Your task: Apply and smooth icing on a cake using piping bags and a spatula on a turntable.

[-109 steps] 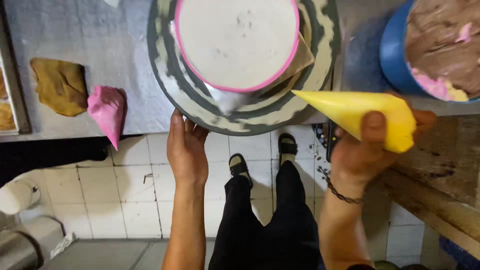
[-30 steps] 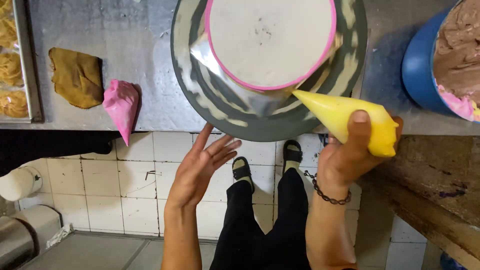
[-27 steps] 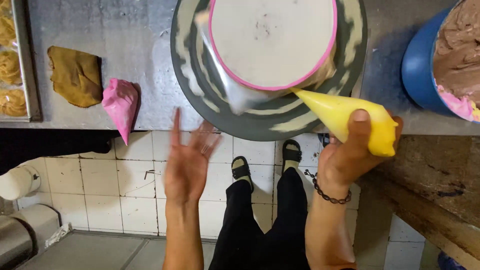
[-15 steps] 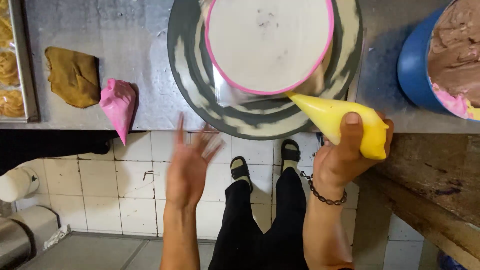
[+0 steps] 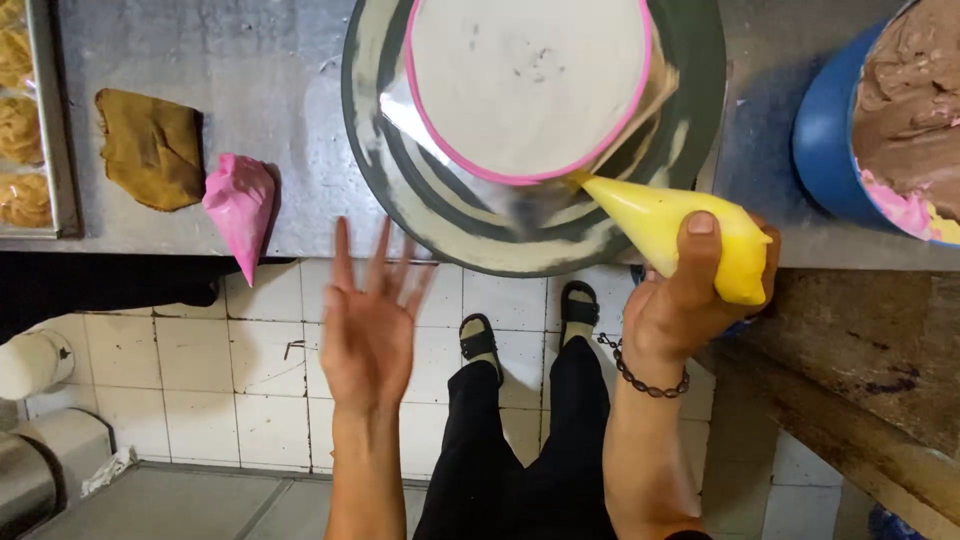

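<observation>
Right hand (image 5: 690, 300) squeezes yellow cone-shaped piping bag (image 5: 675, 225), tip at near edge of round white-iced cake (image 5: 530, 80) on grey turntable (image 5: 520, 240) | left hand (image 5: 368, 330) spread, empty, below turntable | pink rim piped; yellow barely begun

Bare steel across the metal worktop (image 5: 290, 90) between the crumpled brown cloth (image 5: 150, 148) and the round grey turntable (image 5: 400, 190). Near the front edge, a pink piping bag (image 5: 240, 205) partly blocking that gap. Right of the turntable, only a narrow strip before the blue bowl of brown cream (image 5: 830, 150). Left edge taken by a metal tray of pastries (image 5: 45, 120).
</observation>
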